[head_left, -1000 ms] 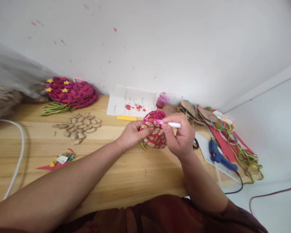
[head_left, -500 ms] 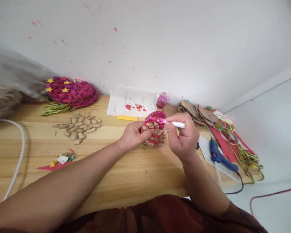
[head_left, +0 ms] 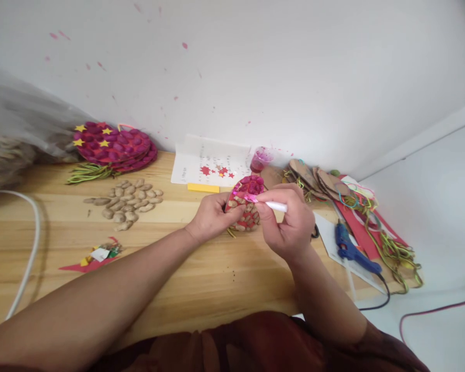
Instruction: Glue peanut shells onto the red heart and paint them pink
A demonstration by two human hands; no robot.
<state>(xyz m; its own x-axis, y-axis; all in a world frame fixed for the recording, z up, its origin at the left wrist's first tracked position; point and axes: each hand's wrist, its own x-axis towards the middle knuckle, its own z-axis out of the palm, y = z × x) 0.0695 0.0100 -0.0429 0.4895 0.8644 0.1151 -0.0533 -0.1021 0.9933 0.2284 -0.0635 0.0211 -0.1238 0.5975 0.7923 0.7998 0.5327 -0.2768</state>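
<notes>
Peanut-covered disc, one, in hand, mid-table

Held: one disc (head_left: 250, 211), pink peanuts above, tan below, above the middle of the wooden table (head_left: 201, 279). My left hand (head_left: 211, 219) gripped its left rim; my right hand (head_left: 289, 222) pinched one white-handled brush (head_left: 277, 206), pink tip against the disc.

Obstacles: one pink-stained cup (head_left: 261, 159), close behind the disc at the back edge; cardboard discs (head_left: 327, 183), overlapped beyond exact count, toward the back right corner; one blue glue gun (head_left: 344, 247) near the right edge.

Room: plain wood, lightly specked, ran from my hands to the front edge.

Counts, left half: one stack of purple discs (head_left: 127, 147) at the back edge, four yellow stars (head_left: 106, 131) upon it; loose peanuts (head_left: 128, 201), too crowded to tally; one yellow strip (head_left: 203, 188).
</notes>
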